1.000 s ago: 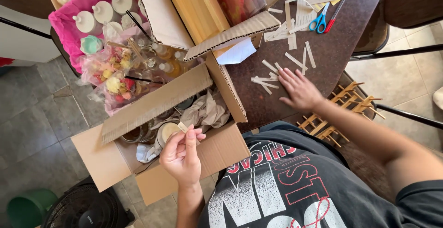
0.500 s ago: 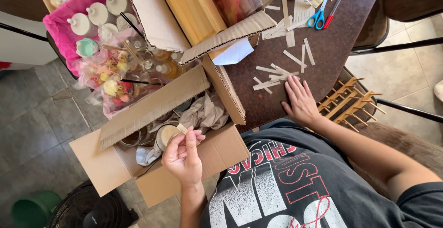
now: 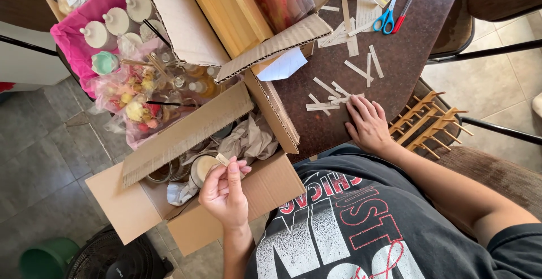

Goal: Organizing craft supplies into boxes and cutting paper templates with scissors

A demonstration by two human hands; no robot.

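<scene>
Head view, the only one supplied: we find little changed over the last second. The left hand (image 3: pixel 226 194) remains raised over the open cardboard box (image 3: pixel 130 211), and the right hand (image 3: pixel 370 125) has drawn back only slightly toward the near edge of the dark table (image 3: pixel 406 59). We judge that the handling of the strips stands at the same point as before. The left thumb and fingertips are closed in a pinch on a small paper strip (image 3: pixel 222 159), which is short, pale and flat, with its upper end standing clear above the fingers. The right hand lies palm down with its fingers extended and loosely together, gripping nothing. Its fingertips rest at the nearest of the loose strips (image 3: pixel 324 105) scattered on the table. Inside the box, under the held strip, we note crumpled paper (image 3: pixel 248 141) and a round pale jar (image 3: pixel 202 169). Blue-handled scissors (image 3: pixel 384 19) lie well apart at the far side.
</scene>
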